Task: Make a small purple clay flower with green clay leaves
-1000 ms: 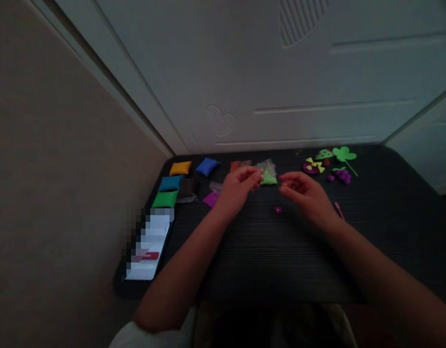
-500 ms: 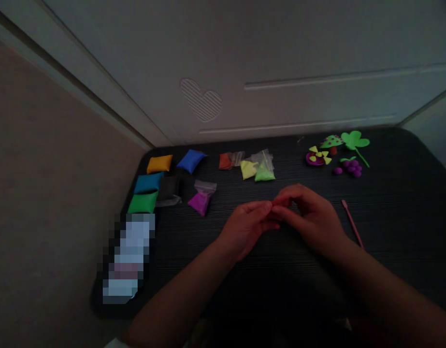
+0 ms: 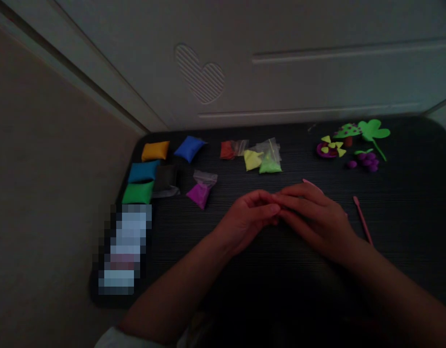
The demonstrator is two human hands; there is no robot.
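My left hand [image 3: 252, 215] and my right hand [image 3: 315, 217] meet above the dark table, with their fingertips pressed together. Whatever lies between the fingers is hidden or too small to name. Part of a pink item [image 3: 313, 185] shows behind my right hand, which covers the rest. Just right of that hand lies a thin pink modelling tool [image 3: 363, 221]. Beyond the hands are a bag of light green clay [image 3: 270, 164], a piece of yellow clay [image 3: 252, 160] and a small bag of red clay [image 3: 227, 150].
Packets of orange [image 3: 155, 151], blue [image 3: 189, 148], teal [image 3: 143, 171], green [image 3: 137, 192] and black clay [image 3: 165, 180] lie left, near a purple clay bag [image 3: 200, 194] and a blurred-out item [image 3: 126, 246]. Far right are a green clover [image 3: 374, 131], purple grapes [image 3: 368, 160] and a purple dish [image 3: 322, 150].
The right hand's fingers have straightened and lie closer together over the left fingertips. The pink item behind that hand has come into view. The camera view has shifted slightly.
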